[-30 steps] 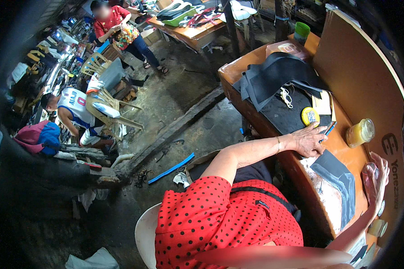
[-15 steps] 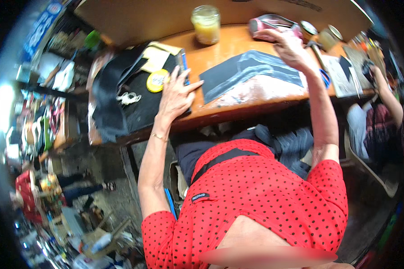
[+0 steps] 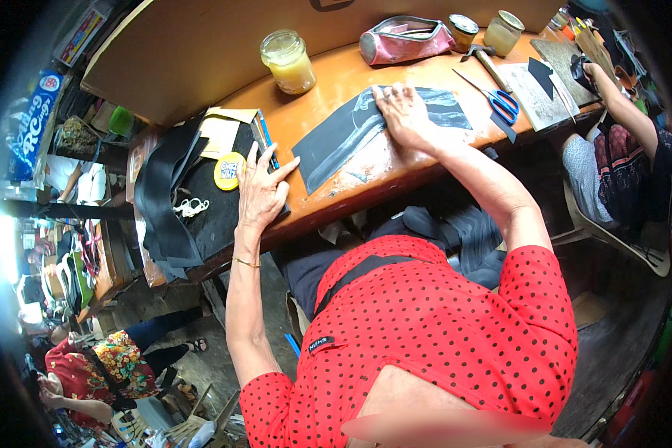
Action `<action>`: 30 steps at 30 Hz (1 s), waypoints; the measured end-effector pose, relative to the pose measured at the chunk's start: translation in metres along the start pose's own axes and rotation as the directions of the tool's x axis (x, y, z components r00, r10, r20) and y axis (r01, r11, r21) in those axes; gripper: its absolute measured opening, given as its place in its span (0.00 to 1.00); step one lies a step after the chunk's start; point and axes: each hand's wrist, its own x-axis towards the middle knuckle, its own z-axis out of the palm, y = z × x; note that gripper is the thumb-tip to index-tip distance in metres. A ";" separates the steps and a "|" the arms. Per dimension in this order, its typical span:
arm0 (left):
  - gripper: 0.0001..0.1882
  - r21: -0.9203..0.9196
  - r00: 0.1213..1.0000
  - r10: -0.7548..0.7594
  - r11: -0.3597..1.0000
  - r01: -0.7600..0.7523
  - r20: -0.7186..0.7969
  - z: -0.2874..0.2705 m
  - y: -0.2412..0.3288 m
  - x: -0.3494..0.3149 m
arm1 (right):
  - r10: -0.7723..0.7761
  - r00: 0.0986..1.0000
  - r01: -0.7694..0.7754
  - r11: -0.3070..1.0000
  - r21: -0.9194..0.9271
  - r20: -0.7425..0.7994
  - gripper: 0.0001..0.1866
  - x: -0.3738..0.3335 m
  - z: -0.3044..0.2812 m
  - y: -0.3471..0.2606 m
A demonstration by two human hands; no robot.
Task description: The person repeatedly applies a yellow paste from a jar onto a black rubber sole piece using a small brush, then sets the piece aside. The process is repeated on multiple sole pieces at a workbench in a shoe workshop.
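Note:
A black flat piece point(image 3: 325, 153) with whitish smears lies across the orange tabletop. My right hand point(image 3: 407, 119) rests on its upper middle, palm down with the fingers stretched out, covering part of it. My left hand point(image 3: 261, 190) is spread open at the near edge of a black sheet point(image 3: 220, 224), its forefinger pointing at the smeared piece's left end. Beside the left hand are a round yellow lid point(image 3: 229, 171) and a blue pen-like stick point(image 3: 266, 138). Long black strips point(image 3: 157, 205) and a loop of white string point(image 3: 191, 207) lie farther left.
Along the back stand a glass jar point(image 3: 287, 67) with yellowish contents, a pink pouch point(image 3: 407, 45) and two smaller jars. At right lie a hammer point(image 3: 493, 69), blue-handled scissors point(image 3: 504, 106) and a pale slab point(image 3: 534, 97). A cardboard panel point(image 3: 201, 45) borders the table. A co-worker's arm point(image 3: 623, 101) reaches in.
My right hand has come down from near the pink pouch onto the smeared black piece. My left hand stays spread by the black sheet. The whole view has turned and shifted.

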 end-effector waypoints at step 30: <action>0.30 -0.073 0.989 -0.056 0.996 0.046 -0.140 0.004 -0.004 -0.002 | -0.414 0.909 0.328 0.773 -0.543 -0.040 0.33 -0.006 -0.015 -0.102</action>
